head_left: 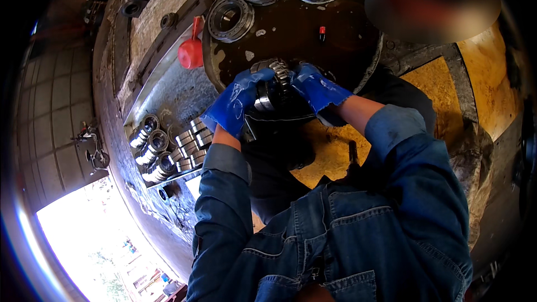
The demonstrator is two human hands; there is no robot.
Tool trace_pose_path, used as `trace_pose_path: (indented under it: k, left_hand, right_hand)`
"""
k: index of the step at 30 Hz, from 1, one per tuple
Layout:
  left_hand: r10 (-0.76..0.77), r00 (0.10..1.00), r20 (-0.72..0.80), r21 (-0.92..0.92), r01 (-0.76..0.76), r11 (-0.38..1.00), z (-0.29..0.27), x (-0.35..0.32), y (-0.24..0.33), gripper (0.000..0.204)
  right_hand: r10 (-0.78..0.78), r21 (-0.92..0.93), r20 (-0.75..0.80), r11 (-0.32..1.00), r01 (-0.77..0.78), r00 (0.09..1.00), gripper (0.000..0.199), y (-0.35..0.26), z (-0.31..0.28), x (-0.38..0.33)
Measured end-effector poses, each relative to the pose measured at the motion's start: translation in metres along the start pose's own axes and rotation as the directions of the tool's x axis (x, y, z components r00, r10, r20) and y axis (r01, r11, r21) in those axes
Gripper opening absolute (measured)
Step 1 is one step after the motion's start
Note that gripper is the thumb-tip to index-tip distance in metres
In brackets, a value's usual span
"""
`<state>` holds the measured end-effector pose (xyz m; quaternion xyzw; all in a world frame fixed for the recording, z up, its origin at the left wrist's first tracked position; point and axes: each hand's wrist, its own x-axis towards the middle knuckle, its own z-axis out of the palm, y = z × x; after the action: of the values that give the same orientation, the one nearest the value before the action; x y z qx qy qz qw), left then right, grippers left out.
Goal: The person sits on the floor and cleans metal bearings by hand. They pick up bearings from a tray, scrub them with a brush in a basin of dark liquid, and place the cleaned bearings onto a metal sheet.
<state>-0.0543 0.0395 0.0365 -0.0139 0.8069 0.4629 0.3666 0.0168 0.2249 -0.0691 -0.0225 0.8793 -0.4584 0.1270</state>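
Observation:
Between my two blue-gloved hands is a dark, wet-looking roller bearing (275,85), held at the near edge of a round pan (208,59) with dark oily liquid in it. My left hand (238,98) is closed on the bearing's left side, its fingers over the top rim. On the opposite side my right hand (320,88) grips the bearing too; some of its fingertips are hidden behind the rollers. Large bearing rings (230,19) sit along the pan's far side. A small red-and-black object (322,33) lies in the pan beyond my right hand.
Left of the pan, a red plastic scoop or funnel (191,53) lies at the edge of a metal tray (182,86). Rows of shiny bearings (158,141) stand in that tray's near end. Yellowish cardboard (330,151) covers the ground below. Another person's blurred head (433,3) is at the far right.

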Motion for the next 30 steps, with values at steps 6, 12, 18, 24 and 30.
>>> trace_pose_path:
  k: [6, 12, 18, 24, 30]
  left_hand:
    - [0.154, 0.980, 0.123, -0.082, -0.144, 0.986, -0.022, 0.007, -0.031, 0.042]
    - [-0.011, 0.985, -0.175, 0.197, 0.046, 0.979, 0.015, -0.015, 0.004, 0.061]
    - [0.019, 0.877, -0.480, 0.569, 0.294, 0.768, 0.042, -0.062, 0.011, 0.094]
    - [-0.007, 0.875, -0.484, 0.664, 0.373, 0.649, 0.047, -0.046, -0.004, 0.097]
    - [-0.033, 0.932, -0.361, 0.668, 0.283, 0.688, 0.020, -0.040, -0.009, 0.095]
  right_hand:
    - [0.341, 0.031, -0.096, 0.940, -0.340, 0.935, 0.033, -0.037, -0.031, -0.016]
    - [0.306, -0.040, -0.191, 0.947, -0.319, 0.933, 0.039, -0.014, -0.106, -0.041]
    - [0.450, 0.010, -0.141, 0.891, -0.453, 0.882, 0.044, -0.006, -0.101, -0.025]
    - [0.294, -0.191, -0.211, 0.923, -0.335, 0.932, 0.045, 0.036, -0.067, 0.007]
    - [0.499, -0.342, -0.085, 0.798, -0.496, 0.862, 0.030, -0.007, -0.085, 0.002]
